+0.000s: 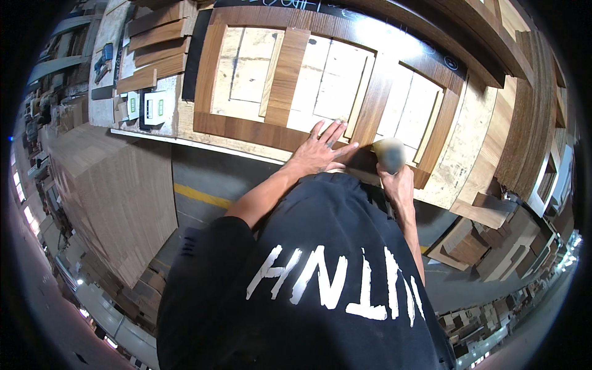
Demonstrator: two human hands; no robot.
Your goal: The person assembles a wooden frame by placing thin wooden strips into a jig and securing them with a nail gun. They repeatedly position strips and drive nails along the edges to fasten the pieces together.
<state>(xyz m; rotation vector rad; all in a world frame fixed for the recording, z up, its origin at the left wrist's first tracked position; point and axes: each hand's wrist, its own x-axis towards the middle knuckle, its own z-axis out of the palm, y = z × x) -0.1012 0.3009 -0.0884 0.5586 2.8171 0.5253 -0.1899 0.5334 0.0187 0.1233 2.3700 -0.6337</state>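
A brown wooden frame (243, 128) with three openings lies on a pale, stained workbench (217, 147). My left hand (317, 151) rests on its near rail, fingers spread, beside the middle opening. In my right hand (398, 183), by the near right part of the frame, is a blurred tool (390, 152) with a rounded pale head and a dark part; its exact kind does not show. Thin light wood strips, such as one strip (361, 98), stand along the right side of each opening. My body hides a bit of the near rail.
Several brown boards (157, 49) lie at the bench's far left, above small white devices (154, 108) and a dark tool (103, 61). A large wood-coloured stack (117, 191) stands at left. Long boards (536, 117) rise at right, with offcuts (472, 243) lower down.
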